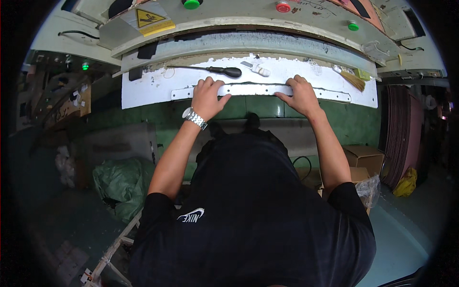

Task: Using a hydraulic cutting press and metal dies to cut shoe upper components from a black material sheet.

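Observation:
A long, narrow white strip with small holes lies along the near edge of a white work surface. My left hand grips it left of its middle, fingers over the far edge and thumb at the near edge. My right hand holds it the same way, right of the middle. Behind my left hand rests a screwdriver-like tool with a black handle and a long thin shaft. Between the hands, farther back, is a small white-handled tool with a flat grey end.
A straw-bristled brush lies at the surface's right end. Behind stands a machine with a red button, green buttons and a yellow warning label. Cardboard boxes sit low right; a green sack sits low left.

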### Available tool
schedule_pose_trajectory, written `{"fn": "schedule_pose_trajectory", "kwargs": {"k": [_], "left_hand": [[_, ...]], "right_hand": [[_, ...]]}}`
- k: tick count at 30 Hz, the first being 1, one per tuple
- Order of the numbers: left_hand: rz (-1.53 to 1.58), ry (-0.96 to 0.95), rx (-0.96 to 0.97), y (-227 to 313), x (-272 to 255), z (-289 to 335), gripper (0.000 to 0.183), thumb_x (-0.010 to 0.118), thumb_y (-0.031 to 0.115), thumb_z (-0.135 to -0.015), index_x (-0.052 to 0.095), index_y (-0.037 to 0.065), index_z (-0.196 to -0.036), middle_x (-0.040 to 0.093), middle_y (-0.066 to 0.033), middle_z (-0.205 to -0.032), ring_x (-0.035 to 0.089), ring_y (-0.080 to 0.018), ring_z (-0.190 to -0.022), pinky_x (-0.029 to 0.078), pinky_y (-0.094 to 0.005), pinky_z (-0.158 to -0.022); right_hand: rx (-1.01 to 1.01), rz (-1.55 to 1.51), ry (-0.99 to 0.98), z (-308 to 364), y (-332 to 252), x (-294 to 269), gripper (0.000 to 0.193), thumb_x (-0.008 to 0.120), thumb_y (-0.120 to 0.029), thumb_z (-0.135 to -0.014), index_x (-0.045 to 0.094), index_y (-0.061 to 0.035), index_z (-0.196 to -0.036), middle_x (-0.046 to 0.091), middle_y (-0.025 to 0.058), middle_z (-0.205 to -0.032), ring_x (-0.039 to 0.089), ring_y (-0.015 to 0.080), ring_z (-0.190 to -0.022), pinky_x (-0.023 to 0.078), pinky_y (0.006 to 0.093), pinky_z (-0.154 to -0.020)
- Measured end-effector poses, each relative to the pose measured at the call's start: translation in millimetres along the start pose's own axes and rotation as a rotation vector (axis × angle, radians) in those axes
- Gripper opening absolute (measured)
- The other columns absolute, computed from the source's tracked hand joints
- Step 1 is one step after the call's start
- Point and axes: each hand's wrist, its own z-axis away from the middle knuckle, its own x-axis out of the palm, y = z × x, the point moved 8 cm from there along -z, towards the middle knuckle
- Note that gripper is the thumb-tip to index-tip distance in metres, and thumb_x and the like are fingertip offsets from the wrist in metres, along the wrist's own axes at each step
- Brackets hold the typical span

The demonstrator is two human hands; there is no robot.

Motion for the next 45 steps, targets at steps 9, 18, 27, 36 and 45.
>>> {"fn": "schedule_pose_trajectory", "kwargs": {"k": [9, 18, 27, 36, 45], "left_hand": [[0.195, -0.297, -0.144, -9.9, -9.0, -67.1, 0.028, 0.077, 0.027, -0.084, 0.072, 0.007, -0.103, 0.064, -0.0081, -0.099, 0.058, -0.0304, -0.097, 0.046, -0.043, -0.083], [0.202, -0.146, 0.011, -53.4, 37.0, -180.1, 0.024, 0.074, 0.017, -0.087, 0.071, 0.008, -0.11, 0.067, -0.0046, -0.122, 0.058, -0.0258, -0.121, 0.042, -0.0408, -0.093], [0.095, -0.084, 0.101, -57.1, 42.0, -169.0, 0.029, 0.074, 0.019, -0.087, 0.071, 0.01, -0.114, 0.067, -0.0028, -0.128, 0.055, -0.0221, -0.126, 0.037, -0.0418, -0.097], [0.105, -0.097, 0.112, -57.1, 39.6, -162.9, 0.029, 0.072, 0.02, -0.088, 0.072, 0.01, -0.116, 0.066, -0.0031, -0.129, 0.054, -0.0226, -0.129, 0.037, -0.0425, -0.1], [0.126, -0.101, 0.129, -60.2, 37.9, -163.5, 0.03, 0.072, 0.019, -0.088, 0.073, 0.009, -0.116, 0.066, -0.004, -0.131, 0.053, -0.023, -0.129, 0.037, -0.0409, -0.1]], "right_hand": [[0.008, -0.116, -0.398, -106.5, 26.8, -9.8, 0.048, 0.081, -0.039, -0.08, 0.07, -0.0023, -0.108, 0.066, 0.0179, -0.109, 0.065, 0.0358, -0.101, 0.053, 0.0438, -0.087], [-0.402, -0.005, -0.27, -258.1, -34.3, 56.2, 0.064, 0.088, -0.028, -0.068, 0.063, 0.0001, -0.12, 0.062, 0.015, -0.114, 0.061, 0.0339, -0.109, 0.051, 0.042, -0.094], [-0.52, 0.102, -0.402, -278.7, -43.5, 57.4, 0.055, 0.087, -0.027, -0.069, 0.069, 0.0025, -0.111, 0.069, 0.018, -0.11, 0.069, 0.0337, -0.102, 0.055, 0.0412, -0.092], [-0.36, -0.114, -0.583, -288.9, -33.3, 54.1, 0.067, 0.088, -0.024, -0.066, 0.064, 0.0067, -0.121, 0.07, 0.0253, -0.1, 0.07, 0.0362, -0.09, 0.056, 0.0405, -0.084], [-0.293, -0.031, -0.706, -304.0, -48.0, 56.5, 0.054, 0.083, -0.018, -0.064, 0.062, 0.0043, -0.109, 0.069, 0.0216, -0.086, 0.067, 0.0364, -0.082, 0.054, 0.0415, -0.077]]}}
